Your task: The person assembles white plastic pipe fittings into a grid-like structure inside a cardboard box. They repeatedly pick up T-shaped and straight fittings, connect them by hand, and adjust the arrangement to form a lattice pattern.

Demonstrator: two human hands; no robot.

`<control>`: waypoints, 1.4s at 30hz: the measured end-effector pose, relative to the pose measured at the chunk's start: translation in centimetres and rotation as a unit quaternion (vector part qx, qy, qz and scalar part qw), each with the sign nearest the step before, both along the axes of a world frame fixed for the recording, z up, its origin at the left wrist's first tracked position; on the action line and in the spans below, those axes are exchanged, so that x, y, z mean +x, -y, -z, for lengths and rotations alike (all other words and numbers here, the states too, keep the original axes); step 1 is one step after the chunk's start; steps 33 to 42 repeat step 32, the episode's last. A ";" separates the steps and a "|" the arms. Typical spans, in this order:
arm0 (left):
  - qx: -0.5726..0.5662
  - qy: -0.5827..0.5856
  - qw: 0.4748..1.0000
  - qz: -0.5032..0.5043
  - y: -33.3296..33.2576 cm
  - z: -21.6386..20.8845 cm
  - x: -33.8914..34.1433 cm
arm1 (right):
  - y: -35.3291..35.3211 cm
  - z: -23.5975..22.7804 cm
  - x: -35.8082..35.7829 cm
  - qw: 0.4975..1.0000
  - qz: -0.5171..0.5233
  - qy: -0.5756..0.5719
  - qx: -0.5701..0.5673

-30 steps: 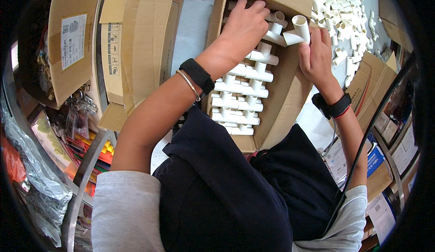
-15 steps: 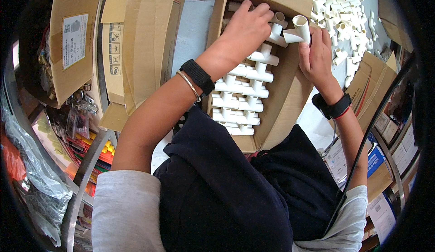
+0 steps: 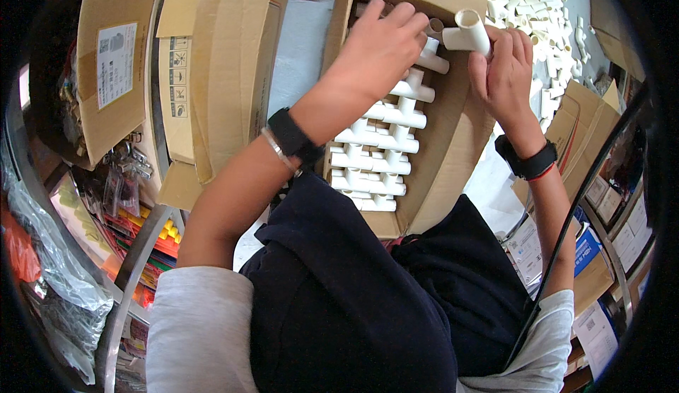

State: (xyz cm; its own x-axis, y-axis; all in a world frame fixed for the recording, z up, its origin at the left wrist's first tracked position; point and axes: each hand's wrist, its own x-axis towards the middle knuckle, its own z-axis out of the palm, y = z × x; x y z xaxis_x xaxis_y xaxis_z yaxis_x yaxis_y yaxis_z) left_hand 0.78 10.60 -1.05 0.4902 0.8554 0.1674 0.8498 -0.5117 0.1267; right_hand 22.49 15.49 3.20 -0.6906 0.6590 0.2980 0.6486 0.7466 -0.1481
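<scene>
A white plastic tee pipe fitting [image 3: 465,38] is pinched in my right hand [image 3: 506,67], above the far right edge of an open cardboard box [image 3: 442,170]. My left hand [image 3: 385,48] reaches into the far end of that box with bent fingers. Its fingertips and whatever they grip are hidden. Just right of those fingers lies another white tee [image 3: 433,59], with a shaded pipe opening [image 3: 435,27] behind it. Nearer to me, stacked white tees [image 3: 378,138] fill the box in interlocking rows.
Loose white fittings [image 3: 530,11] lie heaped at the back right. A taped, tan carton [image 3: 233,74] stands left of the open box, and another labelled carton [image 3: 117,60] is farther left. A metal rail [image 3: 134,266] borders a shelf at the left. A black cord [image 3: 566,230] runs near my right arm.
The tee in my right hand has turned and risen slightly, its side branch now pointing left toward the box. My left hand has shifted slightly left, still at the box's far end.
</scene>
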 end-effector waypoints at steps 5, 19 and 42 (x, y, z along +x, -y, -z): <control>0.011 0.039 0.997 -0.062 -0.2 -2.5 -3.3 | 0.3 -0.4 -1.6 0.998 0.052 0.036 0.024; -0.007 -0.029 0.998 -0.053 0.0 -2.7 -5.2 | 2.3 1.9 -3.7 0.994 0.065 0.087 -0.008; -0.110 -0.197 0.965 -0.134 0.1 -2.1 -3.0 | 2.3 2.5 -3.8 0.991 0.058 0.121 -0.021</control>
